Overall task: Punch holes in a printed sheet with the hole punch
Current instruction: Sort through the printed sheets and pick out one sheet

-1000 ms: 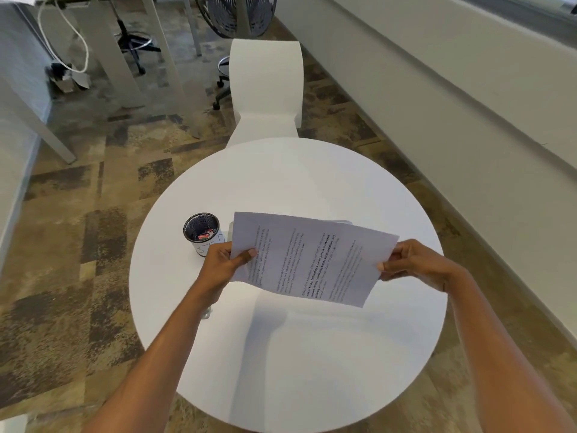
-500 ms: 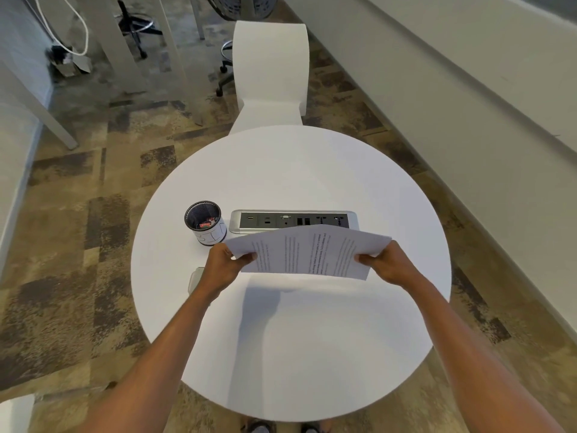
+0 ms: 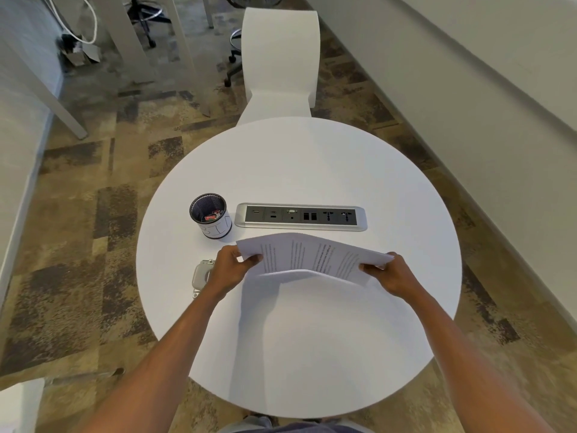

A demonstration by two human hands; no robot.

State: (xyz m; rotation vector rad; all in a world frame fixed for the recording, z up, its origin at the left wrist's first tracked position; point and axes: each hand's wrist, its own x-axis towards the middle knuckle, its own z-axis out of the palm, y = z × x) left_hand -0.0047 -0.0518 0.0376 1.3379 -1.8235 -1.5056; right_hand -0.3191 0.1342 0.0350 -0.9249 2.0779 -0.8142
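Observation:
A printed sheet (image 3: 315, 256) with lines of text hangs curved above the round white table (image 3: 312, 164), its near half folding under. My left hand (image 3: 229, 270) pinches the sheet's left edge. My right hand (image 3: 390, 275) pinches its right edge. A grey metal hole punch (image 3: 201, 276) lies flat on the table just left of my left wrist, partly hidden by that hand.
A mesh pen cup (image 3: 210, 215) stands left of a silver power and data socket strip (image 3: 299, 216) set into the table's middle. A white chair (image 3: 279, 62) is tucked in at the far side. Carpet floor surrounds the table; a white wall runs along the right.
Both hands lowered the sheet toward the table and tipped it flatter, so the socket strip and the hole punch came into sight. The sheet now bows with its near half curling under.

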